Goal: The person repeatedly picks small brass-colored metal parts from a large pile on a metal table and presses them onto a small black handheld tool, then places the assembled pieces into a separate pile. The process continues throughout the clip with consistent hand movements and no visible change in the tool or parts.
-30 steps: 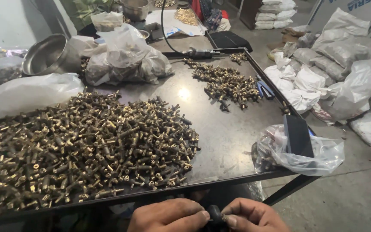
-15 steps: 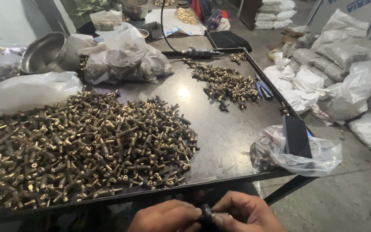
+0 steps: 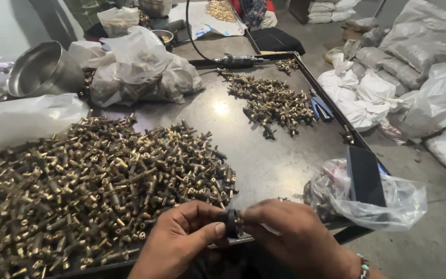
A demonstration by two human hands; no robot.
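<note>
Fitting point(image 3: 233, 223) small, dark w/ brass end, pinched btwn left hand point(image 3: 181, 243) & right hand point(image 3: 295, 237) fingers.

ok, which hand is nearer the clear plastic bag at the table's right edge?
Right. The right hand sits just left of the clear plastic bag, almost beside it. The left hand is farther left, by the big pile of brass fittings.

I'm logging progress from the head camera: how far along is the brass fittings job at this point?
Looks done, as a guess: the smaller pile of fittings at the far side of the table. In hand: the left hand and right hand pinch one small dark part between the fingertips. Left: the large heap of brass fittings, which dwarfs the far pile, so most remains.
</note>
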